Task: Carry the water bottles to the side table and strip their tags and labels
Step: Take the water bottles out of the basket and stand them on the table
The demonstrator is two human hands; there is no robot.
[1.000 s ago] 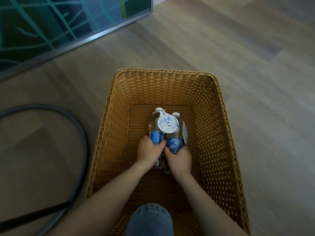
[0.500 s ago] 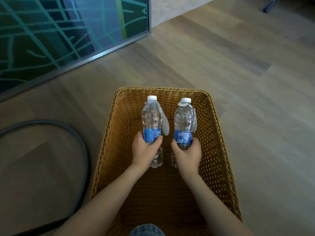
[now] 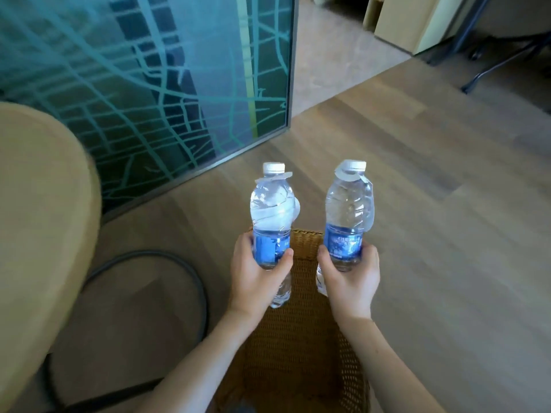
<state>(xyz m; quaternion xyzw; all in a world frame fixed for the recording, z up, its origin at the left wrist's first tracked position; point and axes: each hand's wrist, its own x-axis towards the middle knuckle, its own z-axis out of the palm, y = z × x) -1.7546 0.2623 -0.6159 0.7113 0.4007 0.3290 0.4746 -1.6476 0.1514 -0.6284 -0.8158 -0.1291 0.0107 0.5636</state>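
I hold two clear water bottles upright in the air above a wicker basket. My left hand grips the left bottle around its blue label. My right hand grips the right bottle the same way. Each bottle has a white cap and a white paper tag hanging from its neck; the right bottle's tag hangs down its far side. At the left edge is the round tan top of a side table, with its dark ring base on the floor.
A framed teal glass panel leans at the back left. Wooden floor spreads out to the right. Dark furniture legs and a pale cabinet stand at the far upper right.
Both hands have lifted the bottles up out of the basket and apart. My view has risen, so the basket sits lower in frame and the side table top has come into sight.
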